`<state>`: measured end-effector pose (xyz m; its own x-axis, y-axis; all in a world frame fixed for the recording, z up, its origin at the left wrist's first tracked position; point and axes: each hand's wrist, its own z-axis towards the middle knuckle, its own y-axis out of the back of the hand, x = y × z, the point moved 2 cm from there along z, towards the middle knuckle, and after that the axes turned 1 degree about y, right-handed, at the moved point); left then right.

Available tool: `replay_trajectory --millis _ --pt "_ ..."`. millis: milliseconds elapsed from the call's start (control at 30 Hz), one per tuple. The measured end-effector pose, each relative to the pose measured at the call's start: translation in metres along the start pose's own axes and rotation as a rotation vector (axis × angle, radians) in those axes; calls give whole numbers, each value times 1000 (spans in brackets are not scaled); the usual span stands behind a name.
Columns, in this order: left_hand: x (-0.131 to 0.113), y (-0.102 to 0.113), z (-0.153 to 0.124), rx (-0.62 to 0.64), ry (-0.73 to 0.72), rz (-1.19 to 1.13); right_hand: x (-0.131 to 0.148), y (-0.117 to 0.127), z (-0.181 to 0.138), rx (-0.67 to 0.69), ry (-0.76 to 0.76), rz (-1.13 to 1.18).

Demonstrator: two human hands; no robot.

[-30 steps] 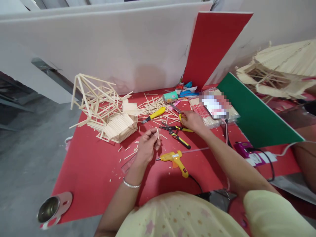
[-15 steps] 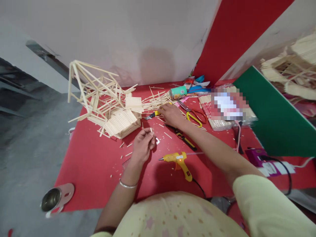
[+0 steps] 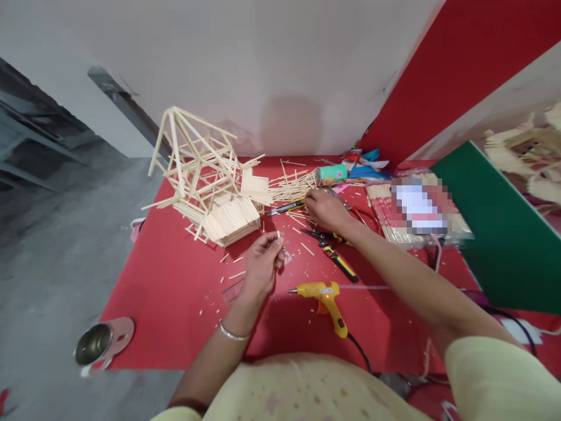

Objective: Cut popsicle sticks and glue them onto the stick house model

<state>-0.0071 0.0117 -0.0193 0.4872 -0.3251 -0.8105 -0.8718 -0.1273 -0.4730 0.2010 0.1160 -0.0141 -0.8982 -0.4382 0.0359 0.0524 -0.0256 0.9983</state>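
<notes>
My left hand [image 3: 265, 260] is pinched around a short pale stick piece [image 3: 278, 235], held above the red table. Farther back, my right hand [image 3: 328, 209] reaches down, its fingers bent and their tips hidden, at the yellow handle end of a utility knife [image 3: 286, 207]. Whether it grips the knife cannot be made out. Red-handled scissors [image 3: 367, 220] lie partly under that hand and forearm. Black-and-yellow cutting pliers [image 3: 335, 257] rest just below the wrist. Left of both hands stands a wooden stick model [image 3: 232, 219] with a slatted panel and an open frame.
A yellow glue gun [image 3: 322, 292] lies in front, its cord trailing off the near edge. Loose sticks [image 3: 291, 188] and a green can [image 3: 332, 174] sit at the back. A mug [image 3: 103, 345] stands at the left corner; a green board [image 3: 504, 234] leans right.
The view has shifted, so the table things appear farther right. My right hand has slid slightly right along the knife, showing more of its handle. My left hand still pinches the stick piece.
</notes>
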Motion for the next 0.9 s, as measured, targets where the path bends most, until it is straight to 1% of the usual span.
replay_trajectory --millis 67,200,267,333,433,500,533,633,700,800,900 --pt "-1 1 -2 -11 -14 3 3 -4 7 22 29 6" --pt "-4 6 -6 -17 -33 13 9 -10 29 98 34 -4" --pt "-6 7 -7 -19 -27 9 10 -9 36 103 27 -10" --pt "-8 7 -6 -25 -23 5 10 -5 34 88 3 -17" --pt "-9 4 -2 -31 -20 1 12 6 8 37 -102 -19" --pt "-7 2 1 -25 -9 -5 17 16 -20 6 -210 14" --pt "-6 0 3 -22 0 -5 21 20 -35 -4 -222 41" --pt "-1 -5 6 -16 15 -2 40 34 -75 -51 -109 96" --pt "2 -8 6 -9 11 -7 51 40 -93 -67 -63 77" --pt "2 -11 3 13 -2 6 61 43 -105 -63 -47 52" --pt "0 -10 -1 33 -32 53 64 40 -108 -73 -5 75"
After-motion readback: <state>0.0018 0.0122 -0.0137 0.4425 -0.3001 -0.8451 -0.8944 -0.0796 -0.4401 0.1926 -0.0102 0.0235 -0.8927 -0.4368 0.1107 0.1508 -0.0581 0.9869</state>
